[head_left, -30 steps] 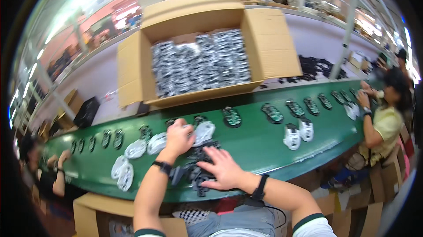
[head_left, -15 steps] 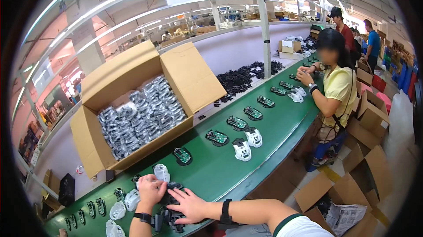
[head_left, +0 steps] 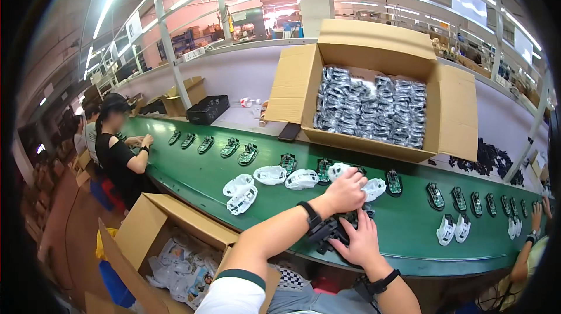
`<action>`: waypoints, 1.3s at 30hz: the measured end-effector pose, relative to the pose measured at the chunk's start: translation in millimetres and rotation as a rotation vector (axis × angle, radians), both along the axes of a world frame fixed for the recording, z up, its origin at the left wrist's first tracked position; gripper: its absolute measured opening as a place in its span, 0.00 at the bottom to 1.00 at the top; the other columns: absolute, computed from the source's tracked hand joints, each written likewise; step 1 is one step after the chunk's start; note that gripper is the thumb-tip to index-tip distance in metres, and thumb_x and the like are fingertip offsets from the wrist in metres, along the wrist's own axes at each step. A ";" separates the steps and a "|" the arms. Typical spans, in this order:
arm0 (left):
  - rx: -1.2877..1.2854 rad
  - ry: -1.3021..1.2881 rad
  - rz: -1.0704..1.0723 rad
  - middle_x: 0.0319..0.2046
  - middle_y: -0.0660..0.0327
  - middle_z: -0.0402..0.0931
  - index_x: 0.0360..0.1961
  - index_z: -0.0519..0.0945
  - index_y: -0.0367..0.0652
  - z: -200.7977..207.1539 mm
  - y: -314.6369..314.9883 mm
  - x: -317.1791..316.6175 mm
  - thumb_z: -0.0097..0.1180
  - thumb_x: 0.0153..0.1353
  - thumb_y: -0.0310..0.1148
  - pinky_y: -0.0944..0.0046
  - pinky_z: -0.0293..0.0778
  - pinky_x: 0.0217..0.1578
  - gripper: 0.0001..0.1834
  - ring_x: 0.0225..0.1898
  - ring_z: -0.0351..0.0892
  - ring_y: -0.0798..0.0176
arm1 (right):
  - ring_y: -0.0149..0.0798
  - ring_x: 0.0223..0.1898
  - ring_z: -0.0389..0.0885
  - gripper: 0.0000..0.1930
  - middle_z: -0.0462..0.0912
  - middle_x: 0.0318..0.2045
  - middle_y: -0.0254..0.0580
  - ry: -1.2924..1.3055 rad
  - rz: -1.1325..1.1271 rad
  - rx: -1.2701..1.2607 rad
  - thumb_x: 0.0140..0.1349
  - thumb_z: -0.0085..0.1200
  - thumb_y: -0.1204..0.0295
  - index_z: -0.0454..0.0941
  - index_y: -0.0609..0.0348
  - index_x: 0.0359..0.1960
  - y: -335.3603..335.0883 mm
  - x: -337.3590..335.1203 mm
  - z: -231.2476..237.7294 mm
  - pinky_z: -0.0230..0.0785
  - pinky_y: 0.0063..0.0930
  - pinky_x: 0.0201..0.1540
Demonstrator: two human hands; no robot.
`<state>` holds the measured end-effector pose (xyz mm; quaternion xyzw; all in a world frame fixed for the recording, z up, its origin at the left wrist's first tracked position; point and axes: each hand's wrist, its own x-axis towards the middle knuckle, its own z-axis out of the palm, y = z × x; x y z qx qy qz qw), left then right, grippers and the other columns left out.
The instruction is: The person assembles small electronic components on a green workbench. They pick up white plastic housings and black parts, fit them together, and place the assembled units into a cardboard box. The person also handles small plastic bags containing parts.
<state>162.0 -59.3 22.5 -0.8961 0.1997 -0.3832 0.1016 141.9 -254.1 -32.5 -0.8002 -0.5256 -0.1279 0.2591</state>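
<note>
View's swung L since half a sec ago, so the big box (head_left: 374, 39) of wrapped grey parts now sits R of centre, and a white shell (head_left: 337, 170) shows at the fingertips of the L hand (head_left: 345, 191). Its fingers are bunched; can't tell if they've got hold of it. R hand (head_left: 361, 243) is spread over the black parts (head_left: 338, 227), clasping nothing visible. Progress: approx. six shells are out nearby; circuit boards (head_left: 248, 154) along the green belt (head_left: 292, 209) look uncovered, & loose black parts remain. Also: co-worker (head_left: 120, 153) far L, open carton (head_left: 193, 217) by the near edge. Both hands block much of the black parts.
</note>
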 end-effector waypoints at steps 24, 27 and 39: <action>-0.269 -0.427 1.337 0.63 0.43 0.71 0.57 0.80 0.40 -28.6 225.3 -190.4 0.62 0.58 0.43 0.37 0.49 0.74 0.28 0.69 0.64 0.40 | 0.71 0.73 0.55 0.35 0.57 0.73 0.70 0.003 0.085 -0.131 0.62 0.57 0.41 0.76 0.46 0.66 17.1 -1.2 -0.2 0.50 0.75 0.67; -0.488 -0.194 0.743 0.64 0.43 0.70 0.56 0.80 0.42 -23.6 167.9 -145.3 0.65 0.56 0.40 0.40 0.58 0.70 0.27 0.68 0.64 0.36 | 0.67 0.74 0.55 0.34 0.59 0.73 0.65 0.000 0.138 -0.136 0.63 0.56 0.41 0.75 0.45 0.66 44.5 -2.7 -8.0 0.51 0.75 0.66; -0.608 0.360 0.631 0.54 0.47 0.81 0.58 0.80 0.35 -58.7 125.4 -76.9 0.62 0.62 0.54 0.41 0.60 0.68 0.34 0.60 0.77 0.44 | 0.53 0.71 0.66 0.26 0.72 0.68 0.47 -0.117 0.550 -0.090 0.67 0.55 0.48 0.76 0.39 0.65 94.0 56.8 -5.1 0.62 0.56 0.66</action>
